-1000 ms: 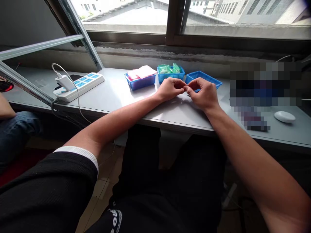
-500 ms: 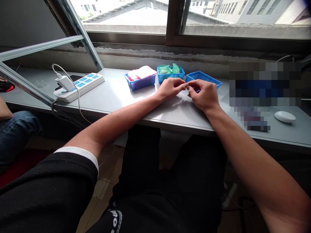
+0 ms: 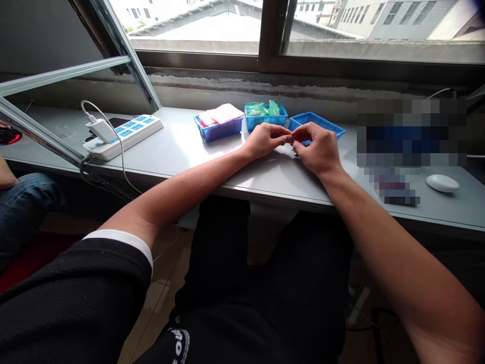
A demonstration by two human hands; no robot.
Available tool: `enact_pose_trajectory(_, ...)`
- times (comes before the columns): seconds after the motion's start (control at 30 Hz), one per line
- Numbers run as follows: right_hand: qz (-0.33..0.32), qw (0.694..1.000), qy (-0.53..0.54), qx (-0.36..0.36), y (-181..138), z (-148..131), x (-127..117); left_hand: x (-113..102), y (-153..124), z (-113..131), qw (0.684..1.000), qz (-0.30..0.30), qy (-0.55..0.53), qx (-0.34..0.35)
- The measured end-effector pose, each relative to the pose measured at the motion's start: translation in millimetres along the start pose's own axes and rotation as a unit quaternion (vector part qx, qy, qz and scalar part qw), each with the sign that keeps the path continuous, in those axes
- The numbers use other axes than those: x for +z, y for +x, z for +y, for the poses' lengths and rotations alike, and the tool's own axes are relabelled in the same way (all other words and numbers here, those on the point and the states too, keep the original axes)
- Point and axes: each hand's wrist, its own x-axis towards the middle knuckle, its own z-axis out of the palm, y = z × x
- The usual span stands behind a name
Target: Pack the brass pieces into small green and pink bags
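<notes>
Just above the desk, my left hand point(image 3: 267, 139) and my right hand point(image 3: 317, 147) meet at the fingertips, both in a pinch. Whatever lies between the fingers is too small and too covered to make out. Right behind my right hand stands a blue tray point(image 3: 333, 126), partly hidden by it. A blue bin point(image 3: 267, 121) behind my left hand holds green plastic packets point(image 3: 257, 108). To its left, another blue bin point(image 3: 222, 132) is heaped with pink and white sheets or packets point(image 3: 225, 113).
A white power strip point(image 3: 132, 134) with a plugged-in charger point(image 3: 103, 130) and cable lies on the left of the grey desk point(image 3: 182, 146). Metal frame bars point(image 3: 132, 65) rise there. At right are a white mouse point(image 3: 442, 183) and blurred-out items. Another person's knee point(image 3: 30, 202) shows far left.
My fingertips have shifted slightly against each other, and my right hand has tilted a little. The bins and other things stay where they were.
</notes>
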Motion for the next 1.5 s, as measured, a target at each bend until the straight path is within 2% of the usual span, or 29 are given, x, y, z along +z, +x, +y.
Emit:
enact_pose_trajectory(0.3,0.002,1.000,0.007,0.018,0,-3,0,2,0,2,0.999,0.021,0.047,0.014)
enact_pose_trajectory(0.57,-0.011,1.000,-0.005,0.005,0,6,0,5,2,-6,1.000,0.025,0.014,0.007)
enact_pose_trajectory(0.87,-0.026,0.999,-0.023,-0.016,0,6,1,7,-3,7,0.997,0.029,0.065,0.020)
enact_pose_trajectory(1.07,-0.018,1.000,-0.024,-0.001,-1,7,2,8,0,1,0.998,0.029,0.059,0.017)
enact_pose_trajectory(1.37,-0.006,1.000,-0.017,-0.016,-1,10,3,4,4,-8,0.998,0.018,0.037,0.040)
enact_pose_trajectory(1.5,0.006,1.000,-0.021,-0.019,0,7,2,3,6,-10,0.999,0.033,0.026,0.035)
